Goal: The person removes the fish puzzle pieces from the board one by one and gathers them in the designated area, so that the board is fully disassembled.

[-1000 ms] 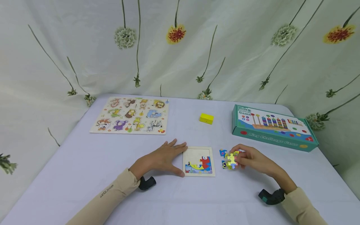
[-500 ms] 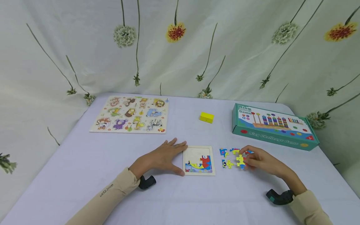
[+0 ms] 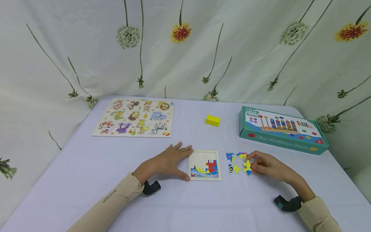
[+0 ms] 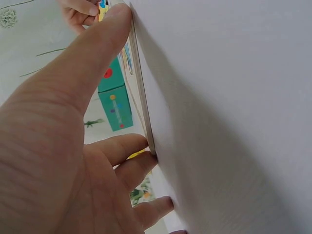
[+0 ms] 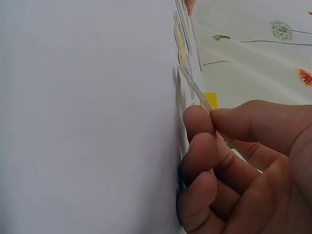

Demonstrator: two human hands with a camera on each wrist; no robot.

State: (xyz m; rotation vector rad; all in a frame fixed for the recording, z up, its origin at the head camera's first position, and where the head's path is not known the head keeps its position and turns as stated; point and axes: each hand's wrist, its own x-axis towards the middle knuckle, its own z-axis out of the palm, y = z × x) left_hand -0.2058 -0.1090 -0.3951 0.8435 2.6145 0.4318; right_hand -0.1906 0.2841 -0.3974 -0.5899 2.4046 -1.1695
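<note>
A small wooden puzzle tray (image 3: pixel 204 179) lies in the middle of the table, its lower part filled with pieces showing a red and yellow picture. My left hand (image 3: pixel 165 162) rests beside it with fingers spread; in the left wrist view the thumb and fingertips touch the tray's edge (image 4: pixel 141 92). To the right, my right hand (image 3: pixel 268 166) pinches a yellow jigsaw piece (image 3: pixel 247 167) between thumb and fingers. The right wrist view has this piece (image 5: pixel 195 87) edge-on and tilted, its lower end near the table. Loose jigsaw pieces (image 3: pixel 230 157) lie left of that hand; its fingers partly hide others.
An animal puzzle board (image 3: pixel 133 118) lies at the back left. Behind the tray sits a yellow block (image 3: pixel 213 120). A green Ring Challenge Game box (image 3: pixel 282 130) stands at the back right, beyond my right hand. A flowered cloth (image 3: pixel 185 64) hangs behind the table.
My right hand has moved right with the yellow jigsaw piece, uncovering loose pieces, then lowered slightly in place. The left hand and the tray have stayed where they were.
</note>
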